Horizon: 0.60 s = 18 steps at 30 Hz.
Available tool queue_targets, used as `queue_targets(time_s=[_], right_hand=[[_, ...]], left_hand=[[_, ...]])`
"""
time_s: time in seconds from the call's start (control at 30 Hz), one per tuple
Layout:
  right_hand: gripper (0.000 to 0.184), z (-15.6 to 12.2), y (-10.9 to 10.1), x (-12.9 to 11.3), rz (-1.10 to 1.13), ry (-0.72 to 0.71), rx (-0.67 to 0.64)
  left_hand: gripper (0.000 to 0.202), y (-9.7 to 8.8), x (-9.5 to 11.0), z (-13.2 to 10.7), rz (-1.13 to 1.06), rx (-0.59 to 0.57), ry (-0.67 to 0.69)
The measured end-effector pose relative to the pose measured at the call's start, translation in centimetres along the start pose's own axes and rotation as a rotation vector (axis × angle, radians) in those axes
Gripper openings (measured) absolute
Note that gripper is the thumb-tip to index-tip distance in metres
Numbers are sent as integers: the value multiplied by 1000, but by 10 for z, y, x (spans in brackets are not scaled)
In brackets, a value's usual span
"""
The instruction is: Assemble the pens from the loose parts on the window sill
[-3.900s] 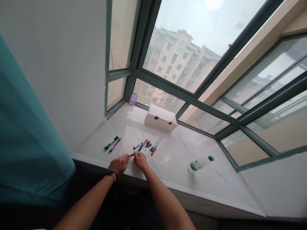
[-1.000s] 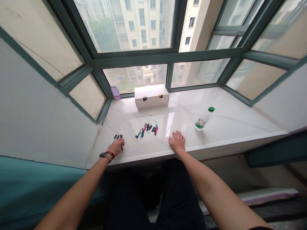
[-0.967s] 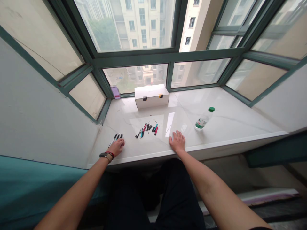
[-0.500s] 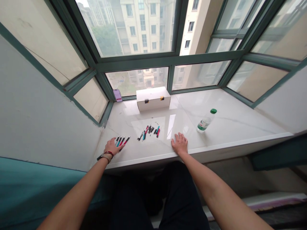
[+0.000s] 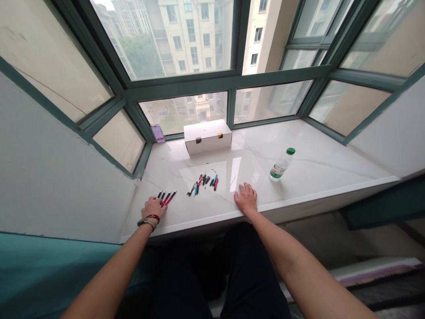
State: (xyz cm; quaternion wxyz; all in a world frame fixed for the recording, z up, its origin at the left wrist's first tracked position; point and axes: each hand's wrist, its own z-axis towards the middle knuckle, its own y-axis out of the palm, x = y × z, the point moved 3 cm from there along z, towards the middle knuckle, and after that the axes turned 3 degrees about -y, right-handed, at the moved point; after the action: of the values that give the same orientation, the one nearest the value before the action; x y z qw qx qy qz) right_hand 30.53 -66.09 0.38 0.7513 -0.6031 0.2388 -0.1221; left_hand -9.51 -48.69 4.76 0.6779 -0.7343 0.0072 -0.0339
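My left hand (image 5: 154, 207) rests palm down over the lower parts of several pens (image 5: 169, 197) laid side by side at the left of the white sill. Their dark, silver-tipped ends point away from me, and red barrels show beside the thumb. My fingers look spread over the pens, though their tips are partly hidden. My right hand (image 5: 246, 198) lies on the sill near its front edge, fingers slightly apart, holding nothing. Between the hands is a loose pile of pen parts (image 5: 205, 180) in black, red and blue, with small pieces around it.
A white box (image 5: 208, 138) with dark and yellow tabs stands against the window. Right of my right hand is a clear plastic bottle (image 5: 280, 169) with a green cap. A small purple item (image 5: 158, 133) leans in the left window corner. The marble sill (image 5: 318, 159) ends at a front edge.
My left hand has shifted over the row of pens, covering the blue barrel that showed before. My right hand stays in place on the sill. The camera view has turned slightly.
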Motion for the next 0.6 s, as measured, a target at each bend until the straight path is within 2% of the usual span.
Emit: queue_targets(time_s=[0.2, 0.37, 0.6], right_hand=[[50, 0, 0, 0, 1, 19, -27], [49, 0, 0, 0, 6, 10, -15], [49, 0, 2, 1, 16, 3, -2]], left_hand=[[34, 2, 4, -6, 91, -15, 21], [30, 0, 1, -13, 169, 28, 72], [28, 4, -6, -16, 99, -4, 137]])
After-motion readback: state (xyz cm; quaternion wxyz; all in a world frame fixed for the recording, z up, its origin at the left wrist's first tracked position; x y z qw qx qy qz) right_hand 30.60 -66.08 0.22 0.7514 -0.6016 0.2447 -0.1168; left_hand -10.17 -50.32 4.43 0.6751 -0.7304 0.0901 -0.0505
